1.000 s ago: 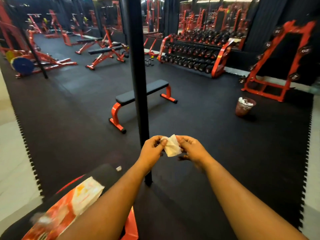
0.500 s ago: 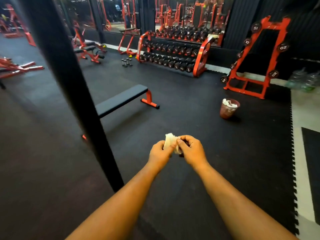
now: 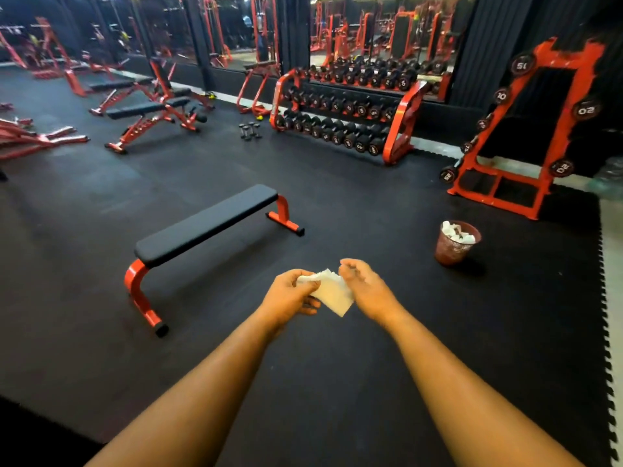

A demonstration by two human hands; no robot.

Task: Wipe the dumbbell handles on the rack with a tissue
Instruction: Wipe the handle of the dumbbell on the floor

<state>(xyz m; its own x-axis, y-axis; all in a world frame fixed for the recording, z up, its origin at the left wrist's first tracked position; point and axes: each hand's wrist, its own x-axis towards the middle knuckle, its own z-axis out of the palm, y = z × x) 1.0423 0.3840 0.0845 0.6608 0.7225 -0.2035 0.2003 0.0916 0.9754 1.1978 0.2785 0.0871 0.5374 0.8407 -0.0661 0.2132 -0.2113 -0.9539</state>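
Note:
A white folded tissue (image 3: pixel 332 293) hangs between my two hands at the middle of the view, above the black floor mat. My left hand (image 3: pixel 291 296) grips its upper left corner. Curled fingers of my right hand (image 3: pixel 365 288) hold its right edge. Far ahead stands the red dumbbell rack (image 3: pixel 404 119) against a mirror, with rows of black dumbbells (image 3: pixel 340 106) on its tiers. Both hands are well short of the rack.
A flat black bench with red legs (image 3: pixel 205 227) stands ahead on the left. A red mesh bin (image 3: pixel 455 244) holding used tissues sits ahead on the right. A red plate rack (image 3: pixel 539 129) stands at the far right. Small dumbbells (image 3: pixel 250 129) lie on the floor by the rack.
The view has swung and moved forward; the black pole and the tissue pack are out of sight. The tissue is now spread wider between my hands, and the rack looks nearer.

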